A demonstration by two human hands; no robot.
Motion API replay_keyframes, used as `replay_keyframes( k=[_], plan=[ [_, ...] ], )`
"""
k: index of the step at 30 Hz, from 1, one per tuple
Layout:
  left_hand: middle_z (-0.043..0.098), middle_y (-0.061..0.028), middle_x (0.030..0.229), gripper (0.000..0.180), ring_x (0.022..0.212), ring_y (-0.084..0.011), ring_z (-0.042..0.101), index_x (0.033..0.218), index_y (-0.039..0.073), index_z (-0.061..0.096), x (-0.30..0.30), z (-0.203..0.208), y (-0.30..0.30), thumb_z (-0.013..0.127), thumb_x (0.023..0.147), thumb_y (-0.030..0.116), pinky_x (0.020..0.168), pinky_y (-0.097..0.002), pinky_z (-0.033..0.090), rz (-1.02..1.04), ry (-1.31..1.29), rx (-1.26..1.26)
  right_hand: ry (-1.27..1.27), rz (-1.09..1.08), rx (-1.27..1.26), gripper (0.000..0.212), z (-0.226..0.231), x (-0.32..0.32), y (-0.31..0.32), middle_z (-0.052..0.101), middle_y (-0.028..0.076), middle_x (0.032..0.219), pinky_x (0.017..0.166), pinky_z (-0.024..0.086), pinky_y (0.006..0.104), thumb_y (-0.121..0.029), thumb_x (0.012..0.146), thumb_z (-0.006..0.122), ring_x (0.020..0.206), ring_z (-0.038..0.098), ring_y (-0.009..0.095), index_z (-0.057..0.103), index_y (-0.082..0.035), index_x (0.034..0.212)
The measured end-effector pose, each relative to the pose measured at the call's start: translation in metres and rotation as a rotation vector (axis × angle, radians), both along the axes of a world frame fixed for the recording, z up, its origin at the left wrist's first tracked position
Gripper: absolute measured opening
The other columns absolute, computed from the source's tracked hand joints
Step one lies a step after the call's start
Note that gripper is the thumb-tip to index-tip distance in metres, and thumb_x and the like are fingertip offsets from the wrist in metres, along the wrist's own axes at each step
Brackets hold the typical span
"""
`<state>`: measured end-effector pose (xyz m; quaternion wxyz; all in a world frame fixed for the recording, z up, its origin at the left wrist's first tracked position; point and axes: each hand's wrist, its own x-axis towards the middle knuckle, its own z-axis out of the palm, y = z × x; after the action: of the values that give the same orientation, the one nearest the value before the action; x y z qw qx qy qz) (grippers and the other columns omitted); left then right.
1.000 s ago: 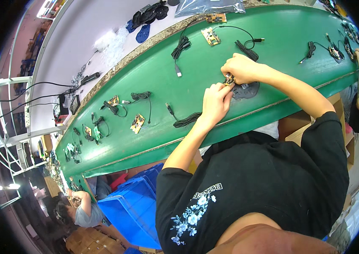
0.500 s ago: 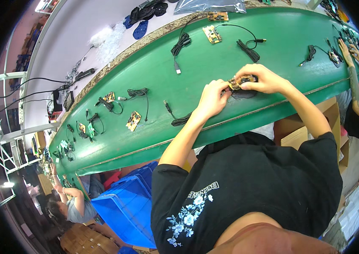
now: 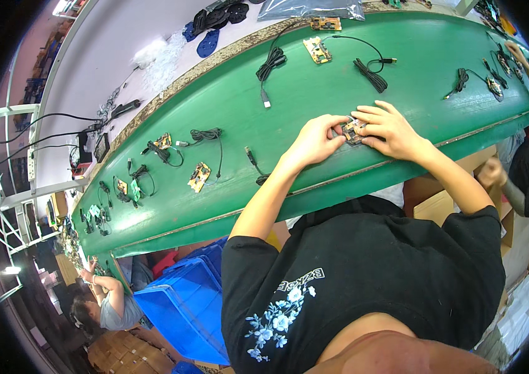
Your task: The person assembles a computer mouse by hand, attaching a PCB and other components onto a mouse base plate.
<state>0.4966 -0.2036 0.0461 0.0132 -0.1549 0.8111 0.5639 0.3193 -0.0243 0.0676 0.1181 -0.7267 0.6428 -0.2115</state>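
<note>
A small yellow and dark circuit board lies low over the green work surface, between my two hands. My left hand pinches its left edge, with thumb and fingers pressed together. Around the right side of the board, my right hand has its thumb near and its fingers bent over the far edge. My fingers hide parts of the board. Left of my left wrist lies a black cable, partly hidden by my forearm.
Further boards and coiled black cables lie along the surface. Blue bins stand below at left. A co-worker's blurred hand is at right; another person works at far left.
The board in my hands has been lowered and turned flatter, and my right fingers have spread over it. Boards and cables have shifted slightly right. The right co-worker's hand has dropped below the surface edge.
</note>
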Motion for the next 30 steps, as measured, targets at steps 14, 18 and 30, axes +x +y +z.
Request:
replay_keyframes(
  k=[14, 18, 30],
  plan=[
    [0.061, -0.0107, 0.098, 0.037, 0.096, -0.0309, 0.06, 0.106, 0.004, 0.071, 0.052, 0.029, -0.003, 0.082, 0.076, 0.023, 0.084, -0.0421, 0.051, -0.053, 0.071, -0.673, -0.181, -0.095, 0.011, 0.038, -0.008, 0.053, -0.022, 0.056, 0.018, 0.141, 0.115, 0.035, 0.0525, -0.019, 0.093, 0.067, 0.137, 0.048, 0.033, 0.063, -0.004, 0.128],
    [0.061, -0.0115, 0.102, 0.038, 0.098, -0.0304, 0.059, 0.108, 0.002, 0.071, 0.05, 0.029, -0.001, 0.082, 0.077, 0.021, 0.086, -0.0414, 0.05, -0.079, 0.039, -0.675, 0.051, -0.113, 0.068, 0.037, -0.004, 0.049, -0.016, 0.057, 0.013, 0.142, 0.116, 0.032, 0.0534, -0.019, 0.095, 0.064, 0.137, 0.048, 0.027, 0.062, -0.007, 0.13],
    [0.06, -0.0127, 0.101, 0.035, 0.096, -0.0313, 0.059, 0.106, 0.001, 0.07, 0.047, 0.028, 0.009, 0.081, 0.076, 0.016, 0.084, -0.0422, 0.05, -0.036, 0.006, -0.664, 0.004, -0.278, 0.112, 0.038, 0.001, 0.074, -0.011, 0.056, 0.011, 0.141, 0.114, 0.033, 0.0538, -0.006, 0.088, 0.065, 0.138, 0.046, 0.028, 0.065, -0.006, 0.125]
  ],
)
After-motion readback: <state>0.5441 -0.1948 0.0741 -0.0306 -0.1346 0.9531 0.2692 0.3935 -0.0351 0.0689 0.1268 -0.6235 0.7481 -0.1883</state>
